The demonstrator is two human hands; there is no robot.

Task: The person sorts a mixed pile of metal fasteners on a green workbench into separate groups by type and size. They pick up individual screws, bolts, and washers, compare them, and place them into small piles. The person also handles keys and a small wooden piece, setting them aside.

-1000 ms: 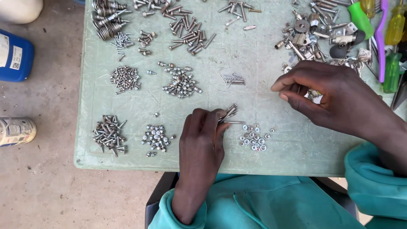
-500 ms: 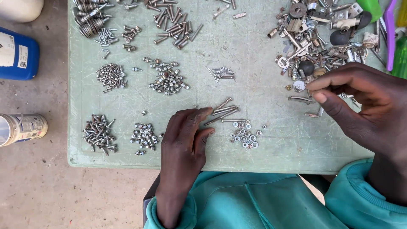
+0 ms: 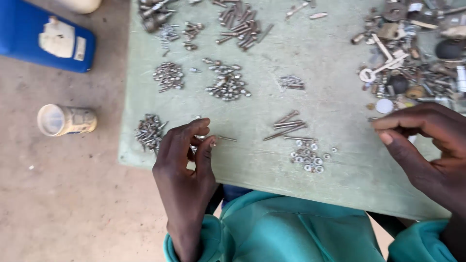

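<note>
Left hand (image 3: 187,160) pinches small screw (image 3: 226,139) — long axis left-right, tip toward bolt pile (image 3: 287,125). Right hand (image 3: 427,145) far right — curled, contents unclear.

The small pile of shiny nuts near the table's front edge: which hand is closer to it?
Left. The left hand sits just left of the nuts; the right hand is farther off, to their right.

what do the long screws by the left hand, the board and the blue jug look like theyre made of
Long screws: likely steel, grey with a dull shine. Board: possibly painted wood or plastic, matte pale green, scuffed. Blue jug: plastic by its look, smooth and evenly coloured.
</note>
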